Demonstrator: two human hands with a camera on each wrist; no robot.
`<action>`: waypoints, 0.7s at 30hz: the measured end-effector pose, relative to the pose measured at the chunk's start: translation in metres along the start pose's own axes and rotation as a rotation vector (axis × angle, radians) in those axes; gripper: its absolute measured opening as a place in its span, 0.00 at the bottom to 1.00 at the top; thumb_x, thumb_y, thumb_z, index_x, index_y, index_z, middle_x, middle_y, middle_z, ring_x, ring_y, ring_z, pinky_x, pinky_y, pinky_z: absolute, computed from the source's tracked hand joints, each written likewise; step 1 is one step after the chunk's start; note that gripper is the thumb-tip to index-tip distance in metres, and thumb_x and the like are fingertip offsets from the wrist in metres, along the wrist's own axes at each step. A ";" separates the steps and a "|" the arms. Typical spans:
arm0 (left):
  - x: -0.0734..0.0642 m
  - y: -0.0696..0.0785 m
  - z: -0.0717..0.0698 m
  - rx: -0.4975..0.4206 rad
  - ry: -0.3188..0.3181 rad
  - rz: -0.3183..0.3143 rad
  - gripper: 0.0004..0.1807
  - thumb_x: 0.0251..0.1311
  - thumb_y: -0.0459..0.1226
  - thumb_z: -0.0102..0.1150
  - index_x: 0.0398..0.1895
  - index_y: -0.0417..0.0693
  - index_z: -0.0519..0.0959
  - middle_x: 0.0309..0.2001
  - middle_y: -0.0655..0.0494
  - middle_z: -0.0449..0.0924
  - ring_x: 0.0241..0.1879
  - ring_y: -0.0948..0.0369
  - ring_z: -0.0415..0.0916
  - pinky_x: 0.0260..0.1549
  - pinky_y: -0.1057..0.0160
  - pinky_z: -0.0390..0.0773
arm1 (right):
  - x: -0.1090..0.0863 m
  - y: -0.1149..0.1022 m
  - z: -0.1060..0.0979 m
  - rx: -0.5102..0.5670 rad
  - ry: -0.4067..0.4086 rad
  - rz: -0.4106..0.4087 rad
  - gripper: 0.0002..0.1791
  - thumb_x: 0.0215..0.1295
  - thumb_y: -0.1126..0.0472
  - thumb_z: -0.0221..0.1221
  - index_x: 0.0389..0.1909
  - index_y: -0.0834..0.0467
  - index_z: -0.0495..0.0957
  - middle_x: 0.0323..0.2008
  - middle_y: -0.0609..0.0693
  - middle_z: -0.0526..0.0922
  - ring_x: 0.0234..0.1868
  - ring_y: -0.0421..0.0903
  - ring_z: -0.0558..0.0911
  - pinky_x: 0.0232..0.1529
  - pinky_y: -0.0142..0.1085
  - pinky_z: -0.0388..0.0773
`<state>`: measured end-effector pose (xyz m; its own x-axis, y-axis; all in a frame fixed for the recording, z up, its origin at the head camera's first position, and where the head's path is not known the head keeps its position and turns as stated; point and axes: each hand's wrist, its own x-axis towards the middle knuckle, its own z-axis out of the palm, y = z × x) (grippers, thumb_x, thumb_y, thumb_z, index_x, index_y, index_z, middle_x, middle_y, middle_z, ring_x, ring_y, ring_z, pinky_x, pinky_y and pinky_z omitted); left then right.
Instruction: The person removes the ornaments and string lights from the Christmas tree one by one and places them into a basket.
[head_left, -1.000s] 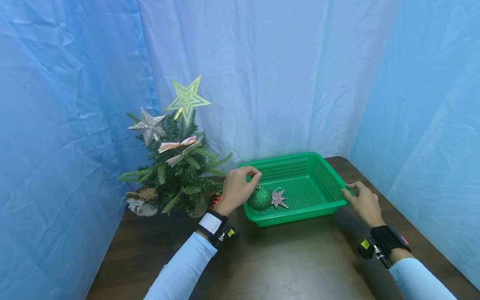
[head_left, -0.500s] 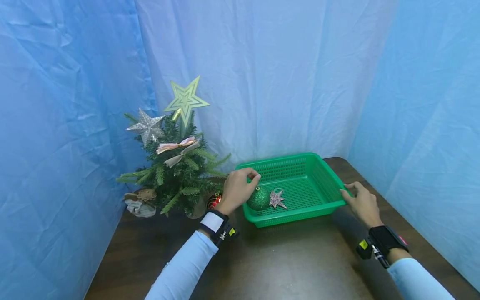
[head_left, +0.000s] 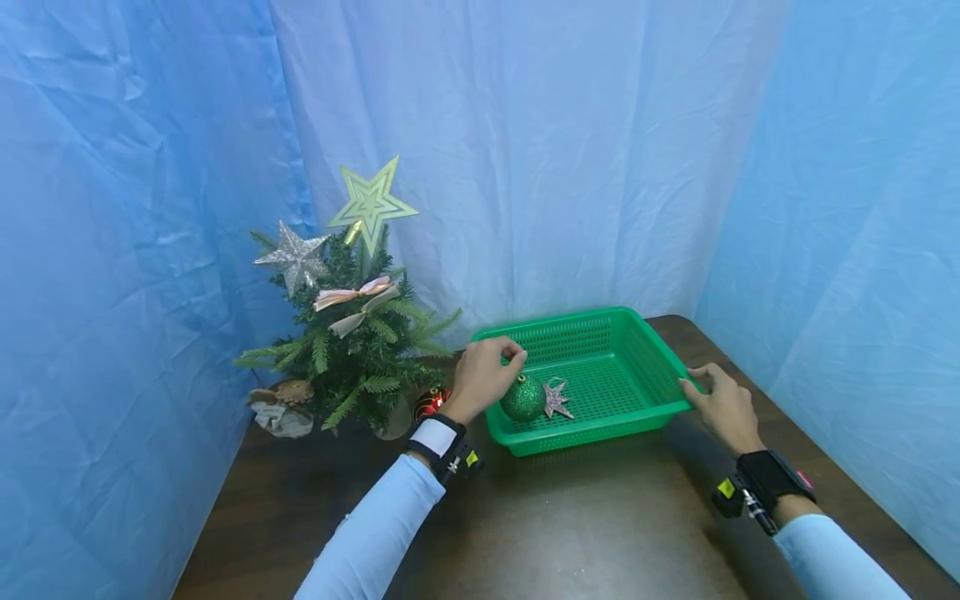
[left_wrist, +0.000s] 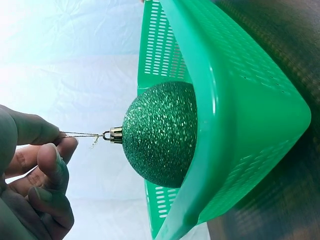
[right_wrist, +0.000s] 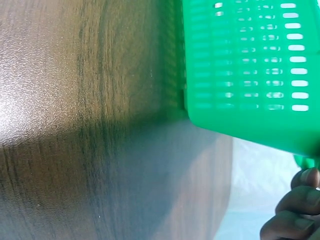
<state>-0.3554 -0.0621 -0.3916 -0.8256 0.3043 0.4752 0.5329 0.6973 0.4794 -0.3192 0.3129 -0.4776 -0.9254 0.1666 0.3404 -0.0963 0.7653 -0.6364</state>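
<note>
Between thumb and fingertip, my left hand [head_left: 483, 377] pinches the thin gold string [left_wrist: 80, 134] of a glittery green bauble [left_wrist: 159, 134]. The bauble hangs from the taut string at the left end of a green plastic basket [head_left: 600, 429], its lower part hidden behind the rim in the left wrist view. Beside it in the basket lies a small pinkish glitter star [head_left: 557, 400] with a loop. My right hand [head_left: 723, 408] grips the basket's right rim between thumb and fingers; in the right wrist view only some fingertips show at the rim.
Left of the basket stands a small Christmas tree [head_left: 360, 342] with a gold star [head_left: 371, 202], a silver star [head_left: 295, 255] and ribbon bows [head_left: 354, 293]. A red bauble [head_left: 429, 403] sits by its base, partly behind my left wrist. Blue-white curtains [head_left: 570, 167] surround the dark wooden table [head_left: 570, 525].
My left hand has shifted slightly right, and the green bauble has moved a little right with it, closer to the small star. My right hand stays at the basket rim.
</note>
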 end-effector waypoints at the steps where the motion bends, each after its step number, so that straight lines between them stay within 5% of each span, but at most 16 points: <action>1: 0.000 0.000 0.001 0.002 -0.005 -0.002 0.10 0.73 0.42 0.61 0.45 0.49 0.88 0.38 0.57 0.88 0.16 0.66 0.69 0.16 0.67 0.60 | 0.000 0.000 0.000 0.000 0.000 0.000 0.26 0.79 0.47 0.54 0.64 0.64 0.74 0.50 0.72 0.81 0.28 0.53 0.80 0.23 0.41 0.69; 21: 0.001 0.006 0.023 0.041 -0.076 -0.009 0.08 0.73 0.41 0.61 0.43 0.51 0.89 0.38 0.59 0.88 0.21 0.70 0.74 0.20 0.66 0.69 | 0.000 0.000 0.001 0.003 0.003 0.005 0.26 0.79 0.48 0.54 0.64 0.64 0.74 0.50 0.73 0.80 0.21 0.50 0.72 0.21 0.41 0.65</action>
<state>-0.3572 -0.0426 -0.4056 -0.8428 0.3454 0.4127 0.5187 0.7257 0.4520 -0.3191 0.3124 -0.4781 -0.9248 0.1719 0.3395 -0.0932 0.7628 -0.6399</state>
